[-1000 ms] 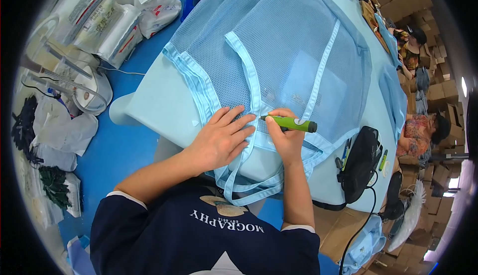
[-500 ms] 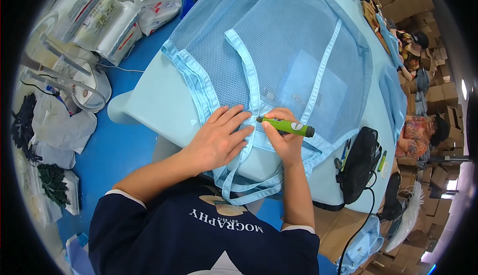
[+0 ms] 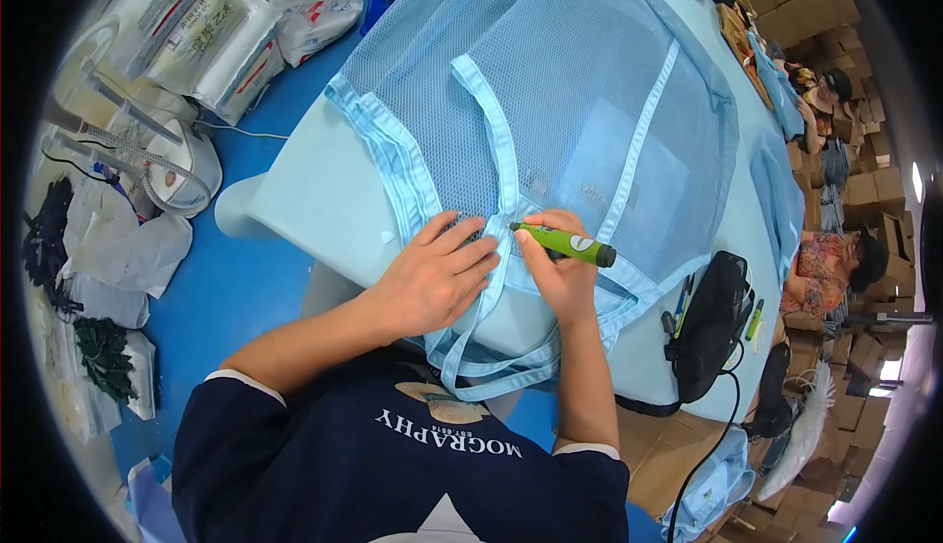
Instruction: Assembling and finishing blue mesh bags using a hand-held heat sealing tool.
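A light-blue mesh bag (image 3: 580, 61) with fabric straps lies spread over the pale table. My left hand (image 3: 437, 276) rests flat on it, fingers stretched out, the tips beside a strap (image 3: 490, 115). My right hand (image 3: 560, 273) is closed around a green marker (image 3: 568, 243) with a dark end. The marker's thin tip points left and meets the strap, or hovers just over it; I cannot tell which. A lighter square panel (image 3: 629, 165) shows through the mesh. Two loose strap loops (image 3: 506, 386) hang over the table's near edge.
To the right lie a black pouch (image 3: 709, 322) with a cable and another green marker (image 3: 755, 319). White packages (image 3: 221, 47) and a steamer-like appliance (image 3: 185, 170) stand at left. Several people work along the right, one in a patterned shirt (image 3: 817, 273), near cardboard boxes (image 3: 801, 2).
The bag sits slightly farther right in view. My right hand and the marker have shifted only a little; the tip stays near the same place on the strap.
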A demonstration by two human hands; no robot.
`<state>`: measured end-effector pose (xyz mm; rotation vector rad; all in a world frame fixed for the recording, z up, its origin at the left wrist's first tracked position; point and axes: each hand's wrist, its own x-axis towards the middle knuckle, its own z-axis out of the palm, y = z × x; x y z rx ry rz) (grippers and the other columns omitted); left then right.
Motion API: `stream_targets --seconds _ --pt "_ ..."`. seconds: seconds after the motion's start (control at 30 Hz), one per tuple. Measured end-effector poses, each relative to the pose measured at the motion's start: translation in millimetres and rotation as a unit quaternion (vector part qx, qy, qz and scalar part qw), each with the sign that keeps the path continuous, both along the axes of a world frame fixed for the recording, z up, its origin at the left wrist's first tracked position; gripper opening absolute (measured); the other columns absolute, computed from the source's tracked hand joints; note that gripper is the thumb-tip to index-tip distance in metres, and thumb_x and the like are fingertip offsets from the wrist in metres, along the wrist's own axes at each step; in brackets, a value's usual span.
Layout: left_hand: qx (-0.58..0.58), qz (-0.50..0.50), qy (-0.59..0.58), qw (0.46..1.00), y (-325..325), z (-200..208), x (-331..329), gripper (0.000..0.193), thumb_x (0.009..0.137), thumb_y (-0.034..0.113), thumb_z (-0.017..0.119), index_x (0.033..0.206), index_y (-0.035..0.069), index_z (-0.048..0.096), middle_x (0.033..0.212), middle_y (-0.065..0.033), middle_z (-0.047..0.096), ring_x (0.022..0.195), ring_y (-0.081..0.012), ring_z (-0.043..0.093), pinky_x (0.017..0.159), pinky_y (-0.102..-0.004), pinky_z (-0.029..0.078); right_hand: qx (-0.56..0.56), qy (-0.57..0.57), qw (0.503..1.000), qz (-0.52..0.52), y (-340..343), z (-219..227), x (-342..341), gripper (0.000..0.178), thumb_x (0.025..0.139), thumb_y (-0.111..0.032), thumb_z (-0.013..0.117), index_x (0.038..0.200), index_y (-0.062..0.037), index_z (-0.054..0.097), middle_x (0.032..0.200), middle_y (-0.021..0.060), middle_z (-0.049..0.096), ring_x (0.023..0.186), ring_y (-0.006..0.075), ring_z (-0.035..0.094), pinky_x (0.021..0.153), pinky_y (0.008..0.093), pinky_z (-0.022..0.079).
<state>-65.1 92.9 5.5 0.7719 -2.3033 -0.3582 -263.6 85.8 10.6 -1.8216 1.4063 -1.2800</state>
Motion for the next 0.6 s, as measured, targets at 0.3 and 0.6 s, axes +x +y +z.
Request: stream_targets --seconds 0.3,0.6 --pt "-0.011 0.000 -0.006 1.000 1.5 0.3 -1.0 0.027 0.076 0.011 0.065 0.100 -0.003 0.065 0.110 -0.0117 0.058 0.113 -0.0306 0.050 0.098 -0.0464 0.036 -0.008 0.023 0.999 0.025 -0.7 2.0 -2.4 0.020 0.072 -0.003 0.074 0.090 -0.0026 0.064 0.080 0.0083 0.066 0.081 0.0237 0.060 0.068 0.0333 0.048" --pt "-0.019 0.003 0.002 1.000 1.4 2.1 -2.4 0.026 0.075 0.011 0.065 0.098 -0.003 0.065 0.109 -0.0116 0.058 0.111 -0.0308 0.050 0.097 -0.0465 0.037 0.001 0.045 0.998 0.049 0.5 4.0 -2.1 0.020 0.071 -0.005 0.075 0.089 -0.0034 0.065 0.081 0.0077 0.066 0.082 0.0244 0.060 0.070 0.0349 0.049"
